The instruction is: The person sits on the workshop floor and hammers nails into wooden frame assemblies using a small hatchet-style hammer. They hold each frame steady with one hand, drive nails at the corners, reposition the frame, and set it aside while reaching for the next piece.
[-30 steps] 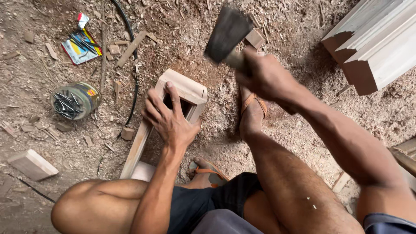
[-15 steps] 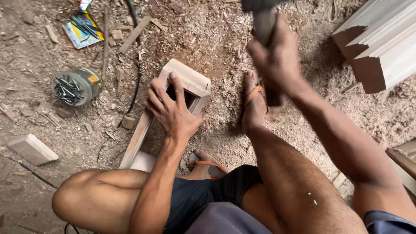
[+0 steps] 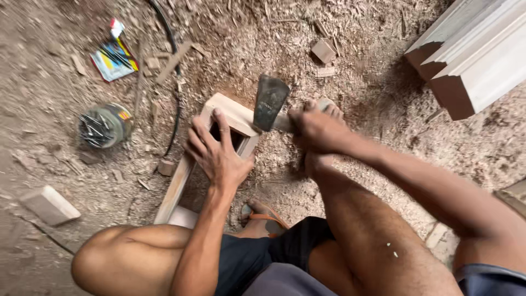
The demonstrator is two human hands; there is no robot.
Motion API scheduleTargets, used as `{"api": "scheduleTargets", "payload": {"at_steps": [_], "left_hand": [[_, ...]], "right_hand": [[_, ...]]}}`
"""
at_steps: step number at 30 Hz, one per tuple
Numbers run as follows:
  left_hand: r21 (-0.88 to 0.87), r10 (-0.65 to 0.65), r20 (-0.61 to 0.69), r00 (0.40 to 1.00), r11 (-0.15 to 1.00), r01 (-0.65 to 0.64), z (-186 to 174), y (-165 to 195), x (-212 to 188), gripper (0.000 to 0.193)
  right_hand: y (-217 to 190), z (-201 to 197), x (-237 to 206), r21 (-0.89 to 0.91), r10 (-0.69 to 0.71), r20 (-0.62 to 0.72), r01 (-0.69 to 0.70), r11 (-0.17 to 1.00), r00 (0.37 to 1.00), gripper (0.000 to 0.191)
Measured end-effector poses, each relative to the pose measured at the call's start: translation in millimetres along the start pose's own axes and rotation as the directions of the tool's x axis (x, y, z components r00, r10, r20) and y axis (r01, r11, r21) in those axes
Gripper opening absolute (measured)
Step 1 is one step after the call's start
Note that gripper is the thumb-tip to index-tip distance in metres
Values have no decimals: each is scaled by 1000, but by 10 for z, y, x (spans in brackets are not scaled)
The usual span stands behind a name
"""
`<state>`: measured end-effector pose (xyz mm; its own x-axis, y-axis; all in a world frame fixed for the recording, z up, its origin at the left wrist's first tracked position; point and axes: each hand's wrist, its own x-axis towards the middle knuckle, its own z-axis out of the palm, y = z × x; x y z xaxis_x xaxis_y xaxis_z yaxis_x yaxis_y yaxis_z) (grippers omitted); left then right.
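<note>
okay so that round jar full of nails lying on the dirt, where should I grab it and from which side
Grip the round clear jar of dark nails across its curved body, fingers coming down from above. It appears to lie on its side on the sawdust-covered ground, open mouth apparently facing left, so keep off that end and tip the mouth upward as you lift.

floor [image 3: 383,109]: sawdust, wood chips | stacked pale mouldings [image 3: 476,60] | daylight
</note>
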<state>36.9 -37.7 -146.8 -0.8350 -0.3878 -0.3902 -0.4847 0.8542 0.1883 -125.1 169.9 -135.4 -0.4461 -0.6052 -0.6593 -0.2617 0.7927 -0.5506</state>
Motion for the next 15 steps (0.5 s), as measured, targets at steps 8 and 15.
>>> {"api": "scheduleTargets", "payload": {"at_steps": [8, 15], "left_hand": [[-24, -17, 46, 999, 1000, 18, -99, 34, -41, 130], [5, 5, -4, 1000, 1000, -5, -43, 19, -112, 131]], "right_hand": [[201, -55, -23, 659, 245, -118, -109, 745, 962, 22], [73, -38, -24, 205, -6, -237, 56, 977, 971, 36]]}}
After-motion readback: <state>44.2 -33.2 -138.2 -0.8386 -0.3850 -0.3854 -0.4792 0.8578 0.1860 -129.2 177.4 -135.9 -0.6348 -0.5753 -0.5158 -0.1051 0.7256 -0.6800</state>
